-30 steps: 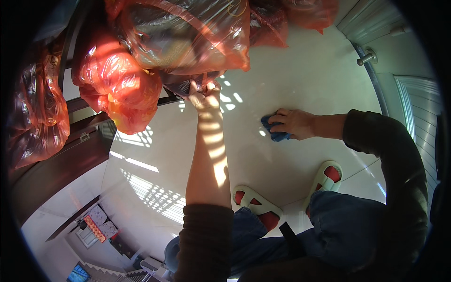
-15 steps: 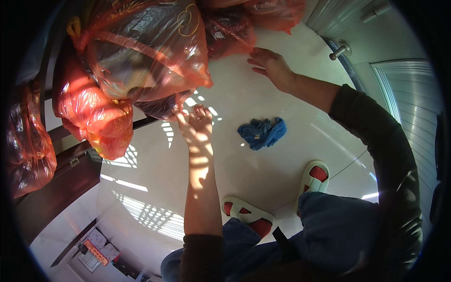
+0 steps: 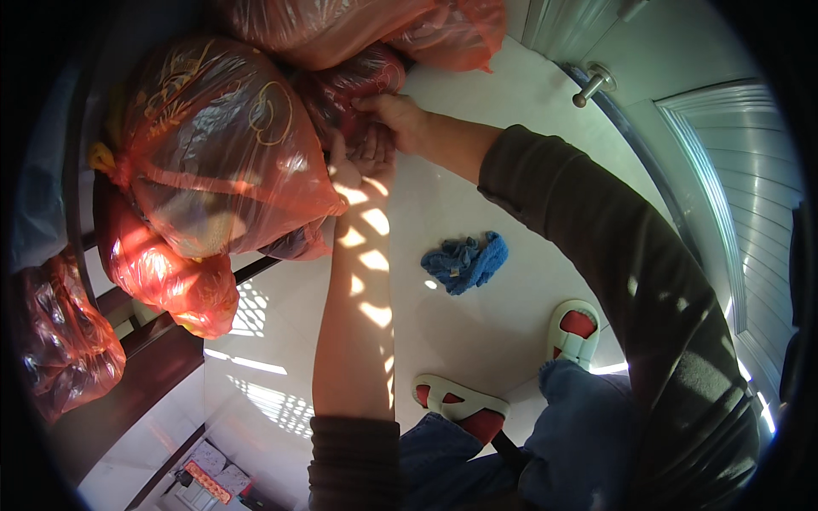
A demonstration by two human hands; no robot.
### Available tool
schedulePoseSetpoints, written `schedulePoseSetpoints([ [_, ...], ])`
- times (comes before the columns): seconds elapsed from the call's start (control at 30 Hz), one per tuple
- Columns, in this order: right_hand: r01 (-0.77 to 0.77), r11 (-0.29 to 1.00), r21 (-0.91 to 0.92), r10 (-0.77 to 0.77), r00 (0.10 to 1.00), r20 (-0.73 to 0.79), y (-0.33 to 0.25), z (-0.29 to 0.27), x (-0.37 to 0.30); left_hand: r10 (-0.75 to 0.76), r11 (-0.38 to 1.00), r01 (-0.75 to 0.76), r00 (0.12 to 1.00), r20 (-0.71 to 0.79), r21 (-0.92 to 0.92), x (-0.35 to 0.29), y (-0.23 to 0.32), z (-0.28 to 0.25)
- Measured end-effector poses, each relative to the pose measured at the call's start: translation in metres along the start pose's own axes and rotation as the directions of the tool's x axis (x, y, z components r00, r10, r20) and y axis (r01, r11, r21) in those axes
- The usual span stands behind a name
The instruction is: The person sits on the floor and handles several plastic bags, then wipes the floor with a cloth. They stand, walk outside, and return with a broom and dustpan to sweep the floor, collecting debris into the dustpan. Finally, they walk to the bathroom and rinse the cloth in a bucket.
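Right hand (image 3: 400, 121) first: it reaches to the lower edge of a dark red plastic bag (image 3: 373, 75), its upper finger or thumb lying along the plastic and the other fingers partly hidden, so I cannot tell how firmly it grips, if at all. Just below it, the left hand (image 3: 361, 163) lies palm up, fingers loosely uncurled and nothing seen in its grasp, close under the same bag; a large red bag (image 3: 226, 153) sits right beside it, on its left. What has changed is the right hand: a second ago it was on a crumpled blue cloth (image 3: 465, 262), which now lies loose, below and to the right of both hands, well apart from them. That puts both hands together at the bags, with the cloth out of use for now. Beyond the hands, more red bags (image 3: 324, 25) bulge; farther left of the left hand, a bright orange-red bag (image 3: 166, 272) hangs near a dark wooden frame (image 3: 141, 375). Pale, smooth floor (image 3: 528, 170) spreads to the right of the hands, with patches of sunlight (image 3: 273, 404) lower left. A metal doorstop (image 3: 594, 83) and a ribbed panel (image 3: 707, 187) stand farther right, while pale slippers (image 3: 464, 399) are nearer the body.
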State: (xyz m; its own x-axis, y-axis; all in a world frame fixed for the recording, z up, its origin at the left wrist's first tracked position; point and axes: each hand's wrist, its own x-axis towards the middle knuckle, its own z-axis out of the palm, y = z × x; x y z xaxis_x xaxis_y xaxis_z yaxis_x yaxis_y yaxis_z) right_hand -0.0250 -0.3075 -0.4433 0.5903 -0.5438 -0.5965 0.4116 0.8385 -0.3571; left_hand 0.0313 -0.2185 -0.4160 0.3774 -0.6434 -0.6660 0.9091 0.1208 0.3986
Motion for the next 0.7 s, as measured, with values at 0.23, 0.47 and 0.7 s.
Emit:
schedulePoseSetpoints([
  [0.23, 0.041, 0.998, -0.051, -0.031, 0.982, 0.185, -0.003, -0.004, -0.003, -0.168, 0.982, 0.145, 0.963, -0.21, -0.124, 0.022, 0.019, 0.02],
  [0.47, -0.087, 0.903, -0.42, 0.15, 0.982, 0.118, -0.023, -0.028, 0.02, -0.158, 0.987, 0.143, 0.959, -0.233, -0.079, 0.03, 0.0, 0.019],
  [0.7, -0.187, 0.77, -0.61, 0.19, 0.98, -0.06, -0.036, -0.015, -0.002, -0.23, 0.973, 0.219, 0.881, -0.412, -0.075, 0.033, 0.005, 0.027],
])
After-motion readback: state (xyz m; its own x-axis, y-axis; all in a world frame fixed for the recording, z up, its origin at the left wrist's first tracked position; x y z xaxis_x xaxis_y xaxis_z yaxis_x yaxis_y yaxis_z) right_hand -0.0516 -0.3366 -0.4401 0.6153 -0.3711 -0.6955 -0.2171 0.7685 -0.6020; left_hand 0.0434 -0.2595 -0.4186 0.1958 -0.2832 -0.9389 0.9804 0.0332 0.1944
